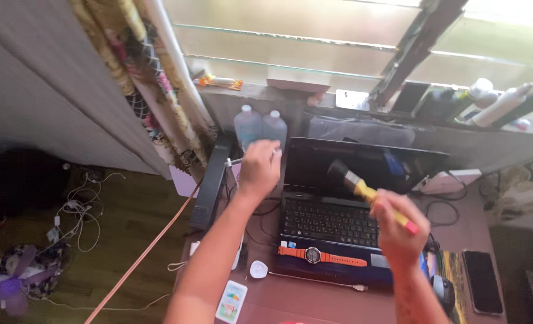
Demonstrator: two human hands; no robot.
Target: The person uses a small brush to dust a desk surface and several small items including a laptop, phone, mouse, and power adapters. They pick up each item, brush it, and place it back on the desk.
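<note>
Paintbrush (362, 191), yellow handle, gripped in right hand (398, 231), bristles over the laptop (338, 222) screen. Left hand (259, 168) raised beside the laptop's left edge, near two plastic bottles (260, 127); motion blur hides its grip. Orange wristwatch (320, 255) lies on the laptop's front edge.

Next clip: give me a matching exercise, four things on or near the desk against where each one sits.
Things:
1. orange watch
2. paintbrush
3. black phone
4. two clear bottles

Places:
A. behind the left hand, near the curtain
B. on the laptop, below its keyboard
C. in the right hand, bristles towards the screen
D. flat at the desk's right edge

Pairs: 1-B, 2-C, 3-D, 4-A
</note>
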